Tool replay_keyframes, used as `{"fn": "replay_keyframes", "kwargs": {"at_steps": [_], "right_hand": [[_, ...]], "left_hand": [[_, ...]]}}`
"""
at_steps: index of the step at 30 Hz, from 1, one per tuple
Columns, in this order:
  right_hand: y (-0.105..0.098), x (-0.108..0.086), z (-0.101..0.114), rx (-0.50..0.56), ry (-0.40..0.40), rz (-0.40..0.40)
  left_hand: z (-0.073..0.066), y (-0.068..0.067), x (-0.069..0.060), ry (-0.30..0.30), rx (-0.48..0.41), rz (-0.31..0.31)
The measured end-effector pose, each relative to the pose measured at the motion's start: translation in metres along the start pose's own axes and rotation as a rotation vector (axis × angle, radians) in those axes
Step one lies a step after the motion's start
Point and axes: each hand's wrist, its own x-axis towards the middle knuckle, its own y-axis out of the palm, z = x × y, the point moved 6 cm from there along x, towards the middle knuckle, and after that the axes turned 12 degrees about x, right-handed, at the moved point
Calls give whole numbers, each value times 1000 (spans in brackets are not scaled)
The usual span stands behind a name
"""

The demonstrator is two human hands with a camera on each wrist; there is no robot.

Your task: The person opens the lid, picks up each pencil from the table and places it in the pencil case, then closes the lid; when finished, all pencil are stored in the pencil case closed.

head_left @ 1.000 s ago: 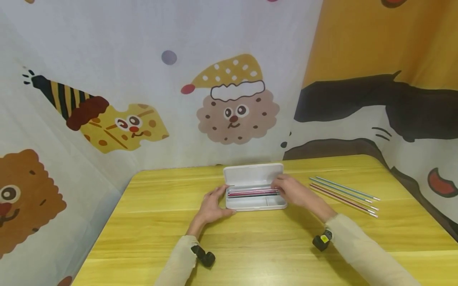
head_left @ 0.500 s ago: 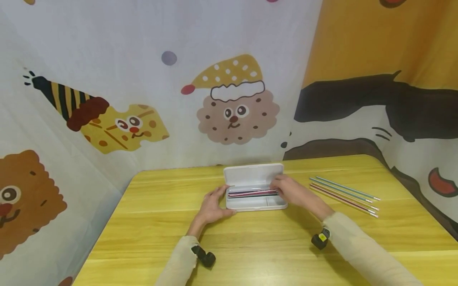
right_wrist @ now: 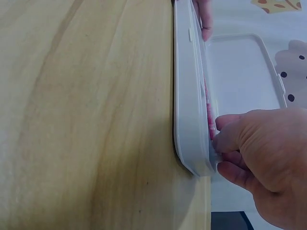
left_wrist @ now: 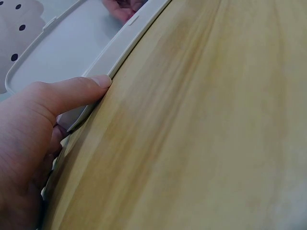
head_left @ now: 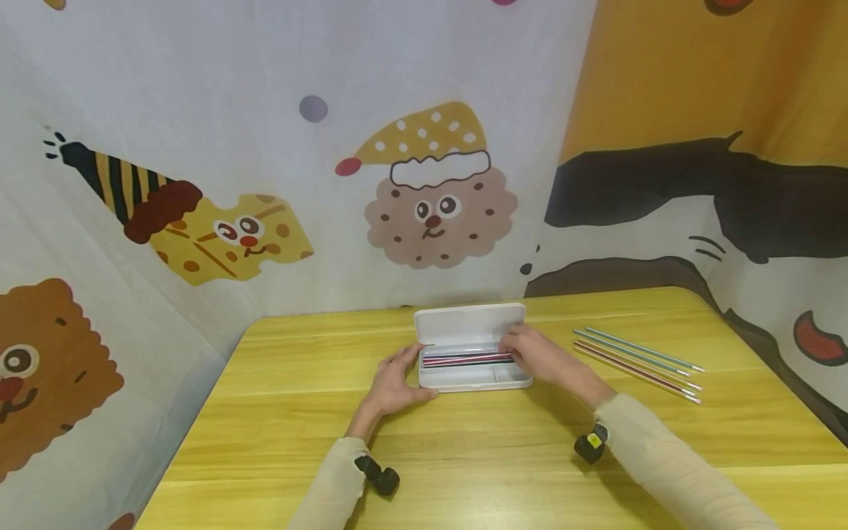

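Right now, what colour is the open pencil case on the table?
The pencil case is white; the head view shows it best.

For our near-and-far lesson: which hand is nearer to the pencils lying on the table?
Right. The right hand is at the right end of the case, just left of the pencils; the left hand is at the case's left end, farther from them.

Your head view looks forward and down across the counter [head_left: 464, 464] from farther back, while your wrist views look in closely from opposite ends of the pencil case [right_wrist: 189, 105], whose raised lid [head_left: 464, 324] all three share.
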Motion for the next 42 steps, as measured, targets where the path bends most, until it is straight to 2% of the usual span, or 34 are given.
{"fn": "replay_keyframes", "kwargs": {"at_steps": [7,12,16,20,27,30,35,42], "right_hand": [[-3,-7,-7,20,46,-34],[-19,-26,-14,38,42,-113],[-38,-53,-21,34,35,-206],[-58,-90,-29,5,82,-271],[-81,-156,-40,-58,207,-335],[-84,-178,-46,-88,227,-361],[-89,-202,-50,-131,235,-407],[-92,-219,-55,-186,287,-423]], "left_hand": [[-2,1,0,4,-4,2],[-3,0,0,8,-15,1],[-3,-1,1,13,-11,0],[-3,-2,0,14,-5,-1],[-1,-3,-1,5,-3,6],[0,-4,-1,1,-5,7],[0,-3,0,23,-2,0],[0,1,1,28,-8,5]]}}
